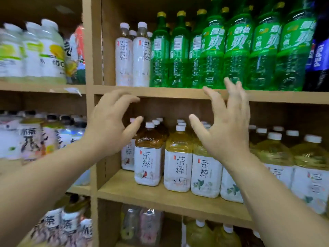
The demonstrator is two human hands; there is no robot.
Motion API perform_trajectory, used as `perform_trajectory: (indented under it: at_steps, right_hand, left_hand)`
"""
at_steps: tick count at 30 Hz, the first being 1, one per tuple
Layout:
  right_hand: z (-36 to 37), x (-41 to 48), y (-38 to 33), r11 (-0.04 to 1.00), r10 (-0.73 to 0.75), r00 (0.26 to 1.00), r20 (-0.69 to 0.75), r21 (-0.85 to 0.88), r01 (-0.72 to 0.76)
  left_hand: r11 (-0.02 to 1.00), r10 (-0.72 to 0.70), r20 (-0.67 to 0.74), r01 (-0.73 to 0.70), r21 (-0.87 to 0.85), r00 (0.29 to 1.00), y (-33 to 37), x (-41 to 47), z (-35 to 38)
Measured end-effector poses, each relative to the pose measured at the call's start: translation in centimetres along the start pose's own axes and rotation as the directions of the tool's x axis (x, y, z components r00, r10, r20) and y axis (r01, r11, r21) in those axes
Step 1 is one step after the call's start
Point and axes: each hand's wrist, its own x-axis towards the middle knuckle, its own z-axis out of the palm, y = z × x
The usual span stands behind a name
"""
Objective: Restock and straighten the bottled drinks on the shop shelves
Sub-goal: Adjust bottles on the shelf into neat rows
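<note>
Both hands are raised with fingers spread and nothing held: the left hand (108,122) and right hand (226,125). The tea bottles (178,157) stand on the middle shelf (160,198), below and between the fingers.

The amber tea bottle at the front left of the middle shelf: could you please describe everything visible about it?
The amber tea bottle is squarish clear plastic with a white cap, dark amber liquid showing above a white label bearing black characters and a small red bird. It stands upright near the wooden shelf front, close beside a paler bottle. Neither open hand touches it.
</note>
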Motion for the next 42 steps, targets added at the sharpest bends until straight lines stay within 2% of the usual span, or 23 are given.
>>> perform_trajectory:
  at_steps: [3,7,10,14,17,23,26,32,37,42]
  right_hand:
    - [3.6,-2.5,-4.3,0.995,-0.050,0.986,0.159,0.093,0.035]
    - [8.1,-4.6,-9.5,0.979,-0.127,0.951,0.282,0.189,0.075]
    - [11.0,-5.9,-14.0,0.953,-0.166,0.912,0.374,0.299,0.051]
    - [14.7,-7.8,-20.1,0.927,-0.203,0.879,0.431,0.373,0.031]
    - [17.6,-9.3,-24.2,0.923,-0.188,0.891,0.414,0.385,0.016]
    - [21.3,-10.8,-29.0,0.985,-0.022,0.954,0.299,0.171,-0.031]
    - [22.6,-12.0,-30.8,0.979,0.062,0.957,0.284,0.170,-0.114]
    - [24.1,-13.0,-34.2,0.937,0.286,0.926,0.245,0.128,-0.324]
    - [24.8,-13.0,-34.7,0.892,0.416,0.876,0.243,0.078,-0.445]
    - [24.9,-12.7,-35.0,0.854,0.494,0.806,0.325,-0.004,-0.521]
  left_hand:
    - [0.992,-0.092,0.119,0.081,0.098,0.989,-4.3,-5.1,-0.5]
    - [0.945,-0.288,0.265,0.228,0.235,0.920,-10.3,-10.4,-1.3]
    - [0.903,-0.400,0.284,0.321,0.286,0.871,-14.1,-13.0,-2.5]
    - [0.883,-0.450,0.282,0.377,0.279,0.847,-18.5,-15.0,-3.1]
    - [0.896,-0.440,0.301,0.388,0.217,0.846,-22.1,-16.0,-3.1]
    - [0.891,-0.426,0.408,0.452,0.035,0.808,-28.2,-16.8,-3.1]
    - [0.867,-0.394,0.450,0.487,-0.108,0.801,-29.7,-16.5,-2.6]
    - [0.820,-0.300,0.513,0.492,-0.292,0.804,-31.2,-15.6,-0.5]
    - [0.712,-0.278,0.556,0.557,-0.428,0.783,-31.3,-14.6,1.6]
    - [0.605,-0.287,0.563,0.602,-0.521,0.775,-31.4,-13.8,3.1]
